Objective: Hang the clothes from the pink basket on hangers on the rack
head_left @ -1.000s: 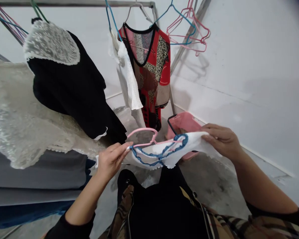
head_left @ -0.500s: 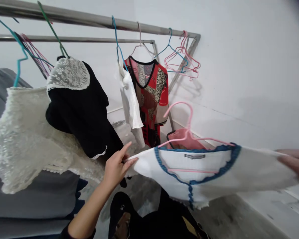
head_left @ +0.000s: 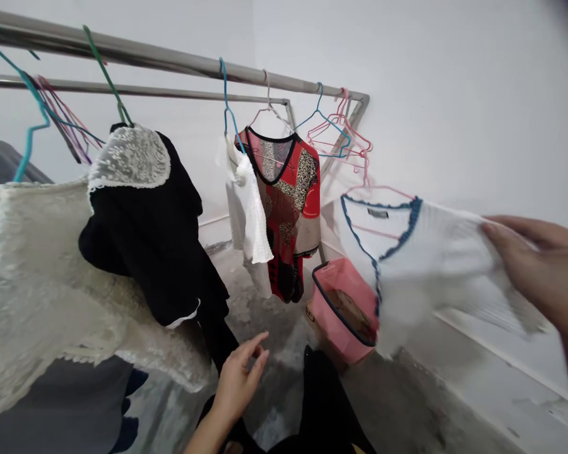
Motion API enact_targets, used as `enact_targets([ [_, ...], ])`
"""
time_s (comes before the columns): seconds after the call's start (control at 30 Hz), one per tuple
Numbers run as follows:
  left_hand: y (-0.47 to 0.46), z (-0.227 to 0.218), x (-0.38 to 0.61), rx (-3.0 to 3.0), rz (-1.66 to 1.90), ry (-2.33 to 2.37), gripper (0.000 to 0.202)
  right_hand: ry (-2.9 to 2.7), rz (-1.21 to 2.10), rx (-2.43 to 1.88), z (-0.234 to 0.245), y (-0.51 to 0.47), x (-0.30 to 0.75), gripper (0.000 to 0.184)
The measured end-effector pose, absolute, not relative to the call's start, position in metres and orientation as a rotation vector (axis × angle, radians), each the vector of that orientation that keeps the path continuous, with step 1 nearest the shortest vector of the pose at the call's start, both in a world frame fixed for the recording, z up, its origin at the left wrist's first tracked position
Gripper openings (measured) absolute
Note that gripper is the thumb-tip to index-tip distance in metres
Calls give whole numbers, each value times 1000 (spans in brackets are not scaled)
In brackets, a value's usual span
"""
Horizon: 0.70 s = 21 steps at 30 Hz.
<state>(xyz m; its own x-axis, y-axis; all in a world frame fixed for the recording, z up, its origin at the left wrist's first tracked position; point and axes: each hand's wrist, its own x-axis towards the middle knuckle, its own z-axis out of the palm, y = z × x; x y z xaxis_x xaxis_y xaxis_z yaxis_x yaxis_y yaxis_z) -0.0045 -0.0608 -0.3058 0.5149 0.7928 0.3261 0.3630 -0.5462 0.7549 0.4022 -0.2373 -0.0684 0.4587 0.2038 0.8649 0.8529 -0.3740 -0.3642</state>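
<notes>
My right hand (head_left: 542, 268) at the right edge grips the shoulder of a white top with blue trim (head_left: 426, 252). The top hangs on a pink hanger (head_left: 366, 180) that reaches up toward the metal rail (head_left: 170, 60). My left hand (head_left: 239, 375) is low in the middle, holding nothing, fingers loosely curled and apart. It sits below a black garment with a lace collar (head_left: 146, 214).
On the rail hang a white lace garment (head_left: 38, 271), a small white top (head_left: 248, 202), a red patterned top (head_left: 288, 195) and several bare hangers (head_left: 341, 129). A pink basket (head_left: 343, 309) stands on the concrete floor by the white wall.
My left hand has let go of the white top and dropped down. My right hand has lifted the top on its hanger up and to the right, toward the rail's end.
</notes>
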Motion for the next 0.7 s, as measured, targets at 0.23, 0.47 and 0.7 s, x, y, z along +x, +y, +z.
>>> enact_targets([
  [0.23,-60,-308,-22,2035,932,1016,42,-1036,-871,-1477,-6,-94,384,20],
  [0.47,-62,-319,-32,1939,895,1067,49,-1024,-716,-1694,62,22,352,33],
  [0.7,-58,-325,-31,1939,934,1075,44,-1192,-601,-1689,38,49,369,29],
])
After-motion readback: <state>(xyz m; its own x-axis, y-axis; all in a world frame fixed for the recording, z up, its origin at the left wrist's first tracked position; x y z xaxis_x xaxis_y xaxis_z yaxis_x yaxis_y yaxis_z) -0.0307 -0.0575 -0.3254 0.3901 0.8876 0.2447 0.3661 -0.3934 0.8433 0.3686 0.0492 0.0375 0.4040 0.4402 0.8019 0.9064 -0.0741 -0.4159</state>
